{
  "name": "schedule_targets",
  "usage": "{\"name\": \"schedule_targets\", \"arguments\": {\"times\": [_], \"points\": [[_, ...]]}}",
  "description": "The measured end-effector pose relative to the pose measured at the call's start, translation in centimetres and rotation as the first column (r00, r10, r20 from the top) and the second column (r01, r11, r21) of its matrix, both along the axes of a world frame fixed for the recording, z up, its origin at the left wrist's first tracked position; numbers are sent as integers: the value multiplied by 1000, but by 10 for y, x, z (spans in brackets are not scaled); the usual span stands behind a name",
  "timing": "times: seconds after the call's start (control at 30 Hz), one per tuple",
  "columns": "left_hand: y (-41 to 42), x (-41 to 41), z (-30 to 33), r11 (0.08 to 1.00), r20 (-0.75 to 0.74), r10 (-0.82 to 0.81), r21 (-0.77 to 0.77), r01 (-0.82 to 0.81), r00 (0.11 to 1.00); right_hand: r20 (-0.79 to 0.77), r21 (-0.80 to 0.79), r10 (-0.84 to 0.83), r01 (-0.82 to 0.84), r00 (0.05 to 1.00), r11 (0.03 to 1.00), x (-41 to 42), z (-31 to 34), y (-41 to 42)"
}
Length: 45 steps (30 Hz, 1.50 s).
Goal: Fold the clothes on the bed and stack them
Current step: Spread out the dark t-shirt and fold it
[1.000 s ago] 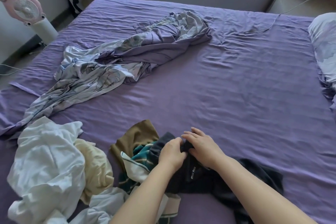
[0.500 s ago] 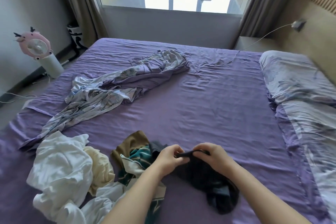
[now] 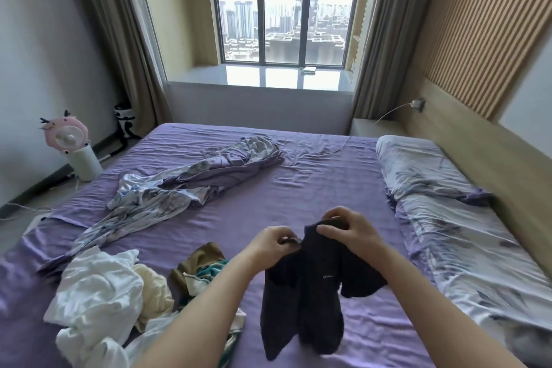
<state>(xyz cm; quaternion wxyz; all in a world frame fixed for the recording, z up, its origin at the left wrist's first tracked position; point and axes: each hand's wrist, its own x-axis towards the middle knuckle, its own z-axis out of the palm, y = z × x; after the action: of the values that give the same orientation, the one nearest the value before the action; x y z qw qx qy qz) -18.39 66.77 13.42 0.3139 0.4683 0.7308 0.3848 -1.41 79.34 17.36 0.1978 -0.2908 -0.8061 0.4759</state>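
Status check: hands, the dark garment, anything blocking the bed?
Left hand and right hand pinch dark navy fabric garment, lifted, hanging unfolded. Crumpled white cloth pile at left; purple sheet ahead open.

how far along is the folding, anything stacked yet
Nothing looks folded or stacked yet. In hand: the left hand and right hand pinch the top edge of a dark garment, held up over the bed. Left: the white clothes, the brown and teal pieces and the patterned sheet, all crumpled.

Clothes pile (image 3: 98, 293) lay near-left on bed (image 3: 313, 194); crumpled sheet (image 3: 191, 185) behind it, mid-left. Pillows (image 3: 442, 197) ran along the right. Garment (image 3: 307, 293) hung between both hands, right of pile. Fan (image 3: 67, 136) stood left of bed.
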Motion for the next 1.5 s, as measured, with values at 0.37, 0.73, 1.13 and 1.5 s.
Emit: {"name": "schedule_targets", "arguments": {"times": [0.37, 0.73, 1.13, 1.5], "points": [[-60, 13, 53, 981, -430, -123, -187, 45, 894, -65, 13, -67, 68, 996, 998, 59, 60, -46], [-142, 22, 79, 999, -80, 14, -49, -18, 997, -76, 113, -197, 205, 977, 972, 116, 99, -113], [-204, 62, 107, 950, -43, -289, -139, 281, 956, -64, 72, -439, 443, 896, 894, 188, 54, -204], [-238, 103, 88, 983, -388, -61, 136, 123, 919, -44, 389, -573, 543, 818, 744, 216, 43, -265]]}}
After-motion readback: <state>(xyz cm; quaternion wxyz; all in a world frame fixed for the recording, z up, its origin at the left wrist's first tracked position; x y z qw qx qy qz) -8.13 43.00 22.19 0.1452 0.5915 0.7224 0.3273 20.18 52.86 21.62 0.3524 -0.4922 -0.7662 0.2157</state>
